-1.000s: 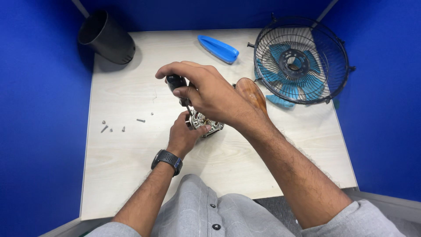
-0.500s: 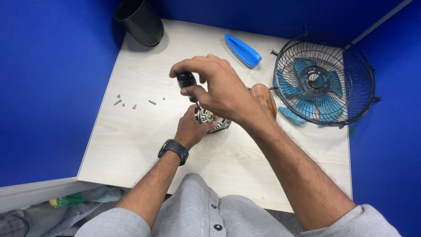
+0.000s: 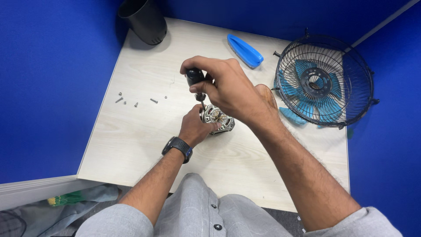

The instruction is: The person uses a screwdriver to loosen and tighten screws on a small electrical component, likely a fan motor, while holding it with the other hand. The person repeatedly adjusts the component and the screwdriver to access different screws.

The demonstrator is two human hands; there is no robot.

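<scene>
Mid-tabletop, the left hand (image 3: 196, 127) clamps the small motor (image 3: 218, 119) while the right hand (image 3: 230, 90), directly above, grips the screwdriver (image 3: 196, 81) upright, tip down onto it.

I see bare table (image 3: 131, 145) near left, open for passage. Loose screws (image 3: 136, 101) scattered left, mid-depth. Black cup (image 3: 142, 19) blocks far left corner. Blue cover (image 3: 244, 50) far centre. Fan cage (image 3: 324, 81) fills far right. Blue walls (image 3: 48, 79) close left, far, right. Near right strip beside right forearm open.
</scene>
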